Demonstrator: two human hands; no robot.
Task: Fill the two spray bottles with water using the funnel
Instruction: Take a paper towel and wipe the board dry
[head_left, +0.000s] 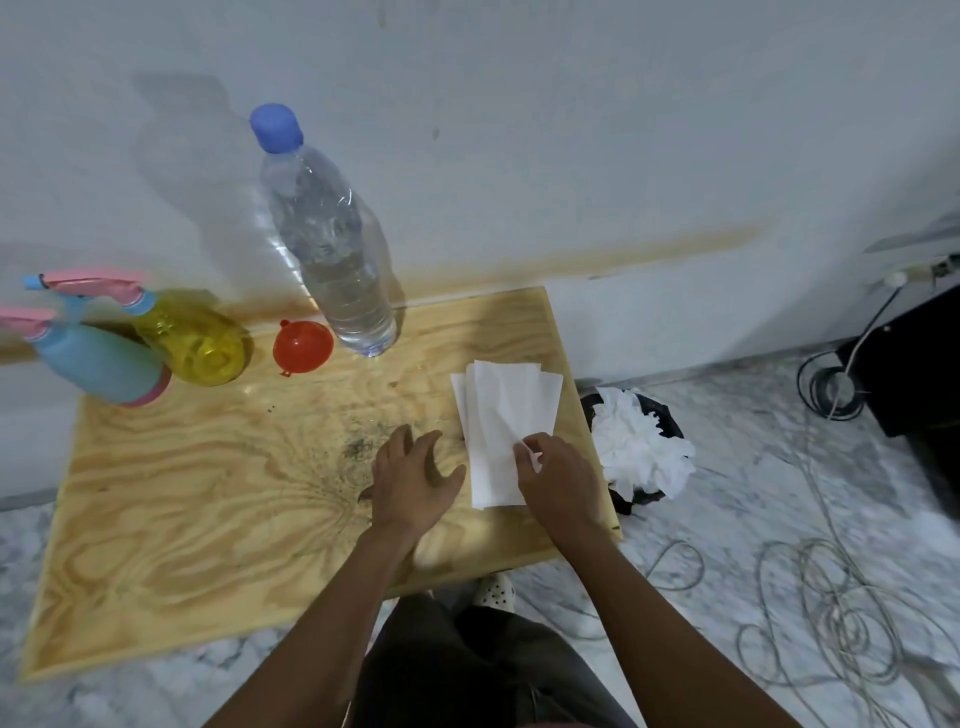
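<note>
- A pale wooden tabletop (182, 519) is seen from above, set against a white wall.
- At its far left corner stand the two spray bottles, touching or nearly so: a blue spray bottle (98, 364) and, just beside it to the right, a yellow spray bottle (202, 343). Both have pink trigger heads screwed on.
- A small red funnel (303, 345) sits wide mouth down on the tabletop, between the yellow spray bottle and the water bottle.
- A tall clear water bottle (332, 249) with a blue cap on stands upright at the back edge, just right of the funnel. It holds water.
- A few white paper towels (504, 410) lie flat and overlapping near the right edge of the tabletop.
- The right hand (558, 478) pinches the near part of the paper towels between thumb and fingertips.
- The left hand (410, 483) is just left of the paper towels, fingers loosely spread and slightly curved, holding nothing.
- On the floor to the right, a black bin (667, 418) is full of crumpled white paper (639, 447).
- Loose grey cables (831, 623) coil across the marbled floor.
</note>
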